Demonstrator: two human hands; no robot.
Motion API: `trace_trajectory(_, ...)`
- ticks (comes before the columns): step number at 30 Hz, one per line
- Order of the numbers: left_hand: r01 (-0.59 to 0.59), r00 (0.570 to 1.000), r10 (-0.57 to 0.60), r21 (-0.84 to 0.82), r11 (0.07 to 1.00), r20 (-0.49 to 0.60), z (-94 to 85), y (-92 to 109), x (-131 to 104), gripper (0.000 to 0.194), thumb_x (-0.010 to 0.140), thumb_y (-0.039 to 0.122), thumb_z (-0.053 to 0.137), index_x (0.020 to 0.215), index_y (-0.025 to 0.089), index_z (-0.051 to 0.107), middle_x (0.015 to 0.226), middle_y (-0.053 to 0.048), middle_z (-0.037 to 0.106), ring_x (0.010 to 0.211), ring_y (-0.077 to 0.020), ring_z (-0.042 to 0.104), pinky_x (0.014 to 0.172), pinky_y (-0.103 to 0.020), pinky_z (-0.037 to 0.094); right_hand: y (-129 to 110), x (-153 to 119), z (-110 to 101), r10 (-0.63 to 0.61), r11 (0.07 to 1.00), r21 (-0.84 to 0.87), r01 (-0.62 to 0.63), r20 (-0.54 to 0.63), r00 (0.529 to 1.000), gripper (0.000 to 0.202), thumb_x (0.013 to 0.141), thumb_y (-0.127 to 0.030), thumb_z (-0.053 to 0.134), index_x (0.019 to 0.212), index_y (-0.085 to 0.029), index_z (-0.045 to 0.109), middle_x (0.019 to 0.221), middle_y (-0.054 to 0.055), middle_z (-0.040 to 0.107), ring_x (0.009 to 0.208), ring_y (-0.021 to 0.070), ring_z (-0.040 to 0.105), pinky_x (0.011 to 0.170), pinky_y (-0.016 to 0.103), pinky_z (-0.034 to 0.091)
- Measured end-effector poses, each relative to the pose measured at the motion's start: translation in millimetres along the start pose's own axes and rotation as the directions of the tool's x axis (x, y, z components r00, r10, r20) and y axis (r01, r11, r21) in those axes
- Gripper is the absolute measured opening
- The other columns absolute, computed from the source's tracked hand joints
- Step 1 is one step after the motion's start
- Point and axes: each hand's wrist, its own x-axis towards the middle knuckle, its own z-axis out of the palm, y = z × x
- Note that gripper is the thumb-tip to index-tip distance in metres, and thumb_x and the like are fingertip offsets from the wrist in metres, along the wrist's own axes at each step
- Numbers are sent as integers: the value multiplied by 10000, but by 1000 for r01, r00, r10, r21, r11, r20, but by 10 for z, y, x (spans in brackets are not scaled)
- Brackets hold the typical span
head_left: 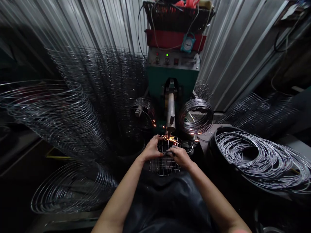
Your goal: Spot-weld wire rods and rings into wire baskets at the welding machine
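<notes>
A round wire basket (165, 167) of crossed metal rods lies in front of me, below the electrode arm (171, 111) of a green spot welder (155, 77). Orange sparks (169, 138) fly where the electrode tip meets the wire at the basket's far side. My left hand (152, 149) is closed on the basket's left side, its fingers reaching close to the sparks. From the right, my right hand (181, 156) grips the basket near its middle, fingers bent. Something dark shows at its fingertips, too small to make out. Both thumbs point inward toward each other.
Coils of wire (198, 115) hang on both sides of the welder. A black tub (218, 152) full of wire rings (257, 160) stands at right. Tall stacks of wire hoops (55, 106) lean at left. A teal clock (188, 43) hangs above the control panel (178, 60).
</notes>
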Motion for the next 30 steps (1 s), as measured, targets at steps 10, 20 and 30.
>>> trace_trajectory(10,17,992,-9,65,998,-128,55,-85,185,776,441,214,810,1161,163,526,1288,-138,474,1249,-346,414,1032,-487,369,109,157,70,92,994,-59,-97,-79,993,182,843,-157,568,974,-204,685,964,48,693,882,175,654,771,251,500)
trace_trajectory(20,134,974,-111,108,985,-196,78,-27,195,856,419,245,835,1193,151,481,1364,-180,384,1298,-363,337,1056,-519,302,100,-519,215,207,951,294,-101,-359,910,205,834,-302,565,988,-220,674,913,61,683,859,184,650,791,303,526)
trace_trajectory(30,248,948,-220,101,963,-230,-24,-74,430,792,434,252,826,1147,158,497,1302,-136,448,1256,-303,396,1041,-423,338,505,-1527,661,543,802,369,-470,-122,831,292,785,-416,518,799,-183,693,803,93,720,777,233,677,714,326,527)
